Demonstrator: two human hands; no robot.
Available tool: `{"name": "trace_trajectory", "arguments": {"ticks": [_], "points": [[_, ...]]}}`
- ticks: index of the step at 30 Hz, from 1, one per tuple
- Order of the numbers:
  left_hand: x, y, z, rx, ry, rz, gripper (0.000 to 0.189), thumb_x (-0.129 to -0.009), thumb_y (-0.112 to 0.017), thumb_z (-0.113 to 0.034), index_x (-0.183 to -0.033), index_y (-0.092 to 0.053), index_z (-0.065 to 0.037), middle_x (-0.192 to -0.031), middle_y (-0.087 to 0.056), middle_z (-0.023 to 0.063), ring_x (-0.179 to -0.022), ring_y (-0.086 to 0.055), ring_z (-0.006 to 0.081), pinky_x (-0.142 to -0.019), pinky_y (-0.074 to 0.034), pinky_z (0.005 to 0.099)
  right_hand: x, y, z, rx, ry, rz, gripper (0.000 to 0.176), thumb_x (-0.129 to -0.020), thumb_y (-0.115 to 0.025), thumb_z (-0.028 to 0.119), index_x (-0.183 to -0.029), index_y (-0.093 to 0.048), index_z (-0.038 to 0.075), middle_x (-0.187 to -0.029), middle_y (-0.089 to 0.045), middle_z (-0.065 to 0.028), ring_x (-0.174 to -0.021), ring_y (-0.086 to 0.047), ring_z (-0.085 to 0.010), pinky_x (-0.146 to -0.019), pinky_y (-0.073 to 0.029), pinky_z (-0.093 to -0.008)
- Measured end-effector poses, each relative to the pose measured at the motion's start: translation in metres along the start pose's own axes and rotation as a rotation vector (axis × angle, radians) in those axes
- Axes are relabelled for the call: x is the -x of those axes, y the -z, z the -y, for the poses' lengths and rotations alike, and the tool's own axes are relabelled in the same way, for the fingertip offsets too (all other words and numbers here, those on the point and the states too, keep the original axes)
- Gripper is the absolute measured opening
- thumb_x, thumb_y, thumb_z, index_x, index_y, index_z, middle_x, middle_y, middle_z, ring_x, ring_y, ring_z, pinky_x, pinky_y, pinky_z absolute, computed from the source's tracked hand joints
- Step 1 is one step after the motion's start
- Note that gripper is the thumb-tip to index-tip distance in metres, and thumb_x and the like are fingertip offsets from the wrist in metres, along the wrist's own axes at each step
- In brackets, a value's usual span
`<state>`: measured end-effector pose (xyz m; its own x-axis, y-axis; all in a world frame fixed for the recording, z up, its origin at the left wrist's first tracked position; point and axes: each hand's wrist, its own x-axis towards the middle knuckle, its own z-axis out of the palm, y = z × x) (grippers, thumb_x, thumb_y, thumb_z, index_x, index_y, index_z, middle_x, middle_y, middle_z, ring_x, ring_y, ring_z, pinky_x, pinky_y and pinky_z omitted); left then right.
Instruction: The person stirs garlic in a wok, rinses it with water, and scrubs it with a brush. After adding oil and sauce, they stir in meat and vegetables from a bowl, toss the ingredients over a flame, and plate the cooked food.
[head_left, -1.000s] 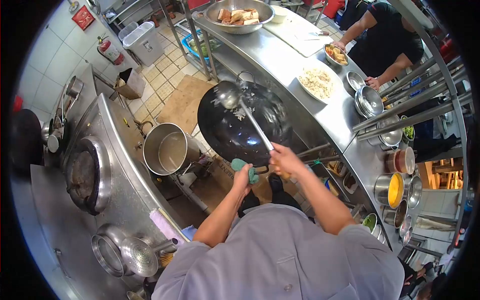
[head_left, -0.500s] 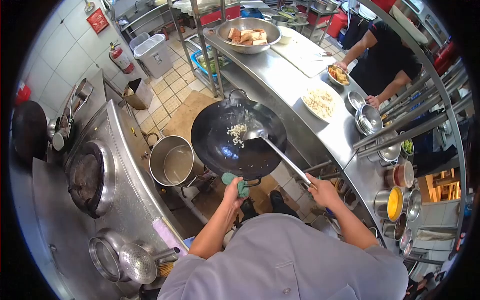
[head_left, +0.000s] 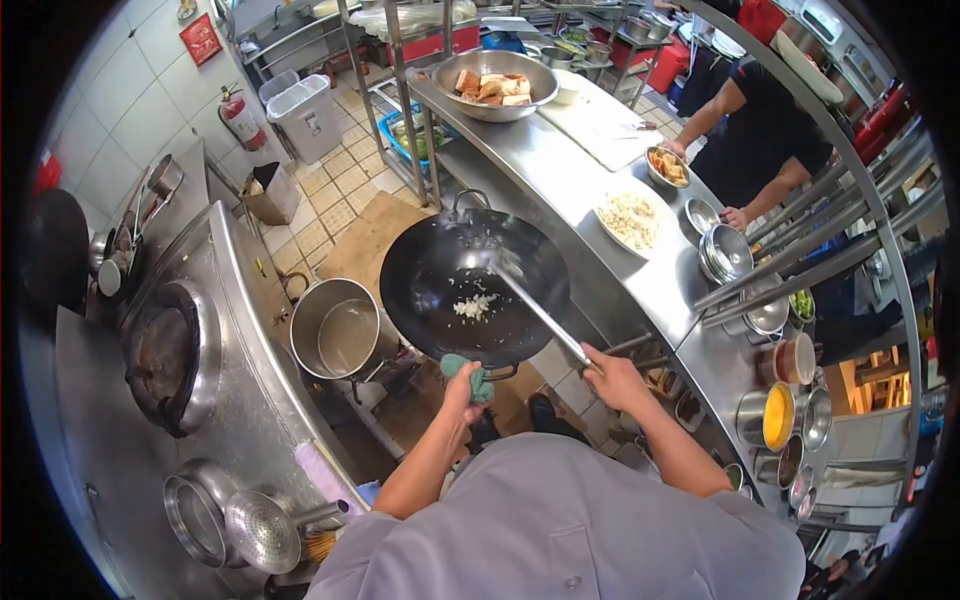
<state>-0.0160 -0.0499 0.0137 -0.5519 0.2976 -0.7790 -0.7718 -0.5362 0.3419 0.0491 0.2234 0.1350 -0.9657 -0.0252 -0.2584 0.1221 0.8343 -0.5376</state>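
Note:
A large black wok is in front of me, its near rim toward my body. A small heap of chopped pale bits, garlic by the look of it, lies on the bottom with crumbs around it. My left hand is closed on a green cloth against the wok's near loop handle. With my right hand I grip the long metal handle of a wok spatula. Its head, smeared by motion, is inside the wok beyond the heap.
A pot of cloudy liquid stands left of the wok, beside a steel range. Along the right runs a steel counter with a plate of pale shredded food, bowls, and a large meat bowl. Across it, a co-worker's hand touches a bowl.
The spatula head has moved away from me toward the wok's far side. The chopped heap now sits nearer to me. My right hand has shifted slightly left; my left hand keeps its grip.

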Motion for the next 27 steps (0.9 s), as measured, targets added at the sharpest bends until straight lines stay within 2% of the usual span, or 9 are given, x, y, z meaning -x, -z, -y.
{"name": "trace_trajectory", "arguments": {"ticks": [3,6,9,13,16,19,21,24,27], "points": [[0.005,0.000,0.003,0.007,-0.006,0.016,0.024,-0.078,-0.062,-0.028,-0.093,-0.051,-0.013,-0.076,-0.053,0.0017,-0.063,-0.053,0.0177,-0.054,-0.044,0.0354,-0.033,-0.033,0.011,0.131,-0.204,-0.053,0.051,-0.083,-0.057,0.017,-0.133,-0.043,0.014,-0.101,-0.060,-0.0240,-0.096,-0.057,-0.0388,-0.081,-0.046,-0.0425],[-0.002,0.001,0.000,-0.028,0.004,0.010,0.023,-0.079,-0.062,-0.028,-0.092,-0.051,-0.013,-0.076,-0.053,0.0017,-0.064,-0.053,0.0177,-0.055,-0.044,0.0352,-0.008,-0.033,0.006,0.035,-0.124,0.014,0.051,-0.086,-0.053,0.020,-0.135,-0.040,0.018,-0.097,-0.061,-0.0247,-0.091,-0.057,-0.0422,-0.079,-0.045,-0.0479],[-0.016,0.006,-0.003,-0.001,0.063,0.018,0.022,-0.076,-0.062,-0.031,-0.088,-0.054,-0.014,-0.076,-0.054,0.0025,-0.065,-0.052,0.0170,-0.061,-0.045,0.0353,0.046,0.036,0.042,-0.031,-0.190,0.160,0.042,-0.087,-0.052,0.020,-0.129,-0.048,0.017,-0.104,-0.059,-0.0251,-0.096,-0.057,-0.0406,-0.080,-0.047,-0.0458],[0.007,-0.010,-0.019,0.102,0.129,-0.009,0.021,-0.077,-0.062,-0.031,-0.084,-0.055,-0.012,-0.073,-0.055,0.0028,-0.062,-0.052,0.0171,-0.055,-0.045,0.0318,0.101,-0.041,-0.018,-0.078,-0.098,-0.052,0.038,-0.089,-0.049,0.021,-0.127,-0.049,0.014,-0.100,-0.060,-0.0248,-0.096,-0.057,-0.0405,-0.081,-0.046,-0.0449],[-0.011,-0.010,-0.021,0.203,0.189,0.091,0.019,-0.077,-0.063,-0.027,-0.081,-0.055,-0.011,-0.071,-0.055,0.0030,-0.061,-0.052,0.0170,-0.053,-0.045,0.0314,0.088,-0.093,-0.065,-0.210,-0.285,-0.025,0.035,-0.092,-0.046,0.022,-0.124,-0.051,0.010,-0.098,-0.060,-0.0252,-0.093,-0.058,-0.0411,-0.080,-0.047,-0.0452],[-0.076,-0.010,-0.022,0.313,0.270,-0.045,0.023,-0.076,-0.066,-0.029,-0.081,-0.050,-0.013,-0.069,-0.052,0.0024,-0.059,-0.052,0.0179,-0.054,-0.048,0.0340,0.066,-0.106,-0.047,-0.312,-0.237,-0.134,0.032,-0.094,-0.044,0.021,-0.122,-0.052,0.007,-0.082,-0.062,-0.0203,-0.074,-0.063,-0.0340,-0.069,-0.049,-0.0393],[-0.064,0.009,0.005,0.285,0.288,-0.041,0.022,-0.077,-0.066,-0.028,-0.083,-0.051,-0.013,-0.069,-0.053,0.0026,-0.059,-0.052,0.0183,-0.054,-0.047,0.0344,0.055,-0.092,-0.040,-0.394,-0.331,-0.111,0.031,-0.094,-0.047,0.022,-0.121,-0.053,0.007,-0.069,-0.058,-0.0136,-0.060,-0.058,-0.0215,-0.059,-0.046,-0.0320],[0.048,0.024,0.033,0.188,0.276,0.014,0.020,-0.077,-0.066,-0.026,-0.085,-0.053,-0.013,-0.072,-0.055,0.0025,-0.060,-0.054,0.0187,-0.054,-0.047,0.0344,0.067,-0.063,-0.072,-0.317,-0.167,-0.240,0.031,-0.093,-0.050,0.022,-0.119,-0.054,0.007,-0.067,-0.058,-0.0120,-0.058,-0.056,-0.0197,-0.058,-0.046,-0.0308],[0.077,0.035,0.043,0.248,0.395,-0.010,0.018,-0.077,-0.065,-0.027,-0.083,-0.055,-0.013,-0.073,-0.057,0.0019,-0.061,-0.054,0.0186,-0.056,-0.047,0.0346,0.086,-0.038,-0.076,-0.321,-0.306,-0.180,0.035,-0.090,-0.055,0.021,-0.122,-0.050,0.006,-0.073,-0.057,-0.0063,-0.063,-0.055,-0.0145,-0.062,-0.045,-0.0280]]}}
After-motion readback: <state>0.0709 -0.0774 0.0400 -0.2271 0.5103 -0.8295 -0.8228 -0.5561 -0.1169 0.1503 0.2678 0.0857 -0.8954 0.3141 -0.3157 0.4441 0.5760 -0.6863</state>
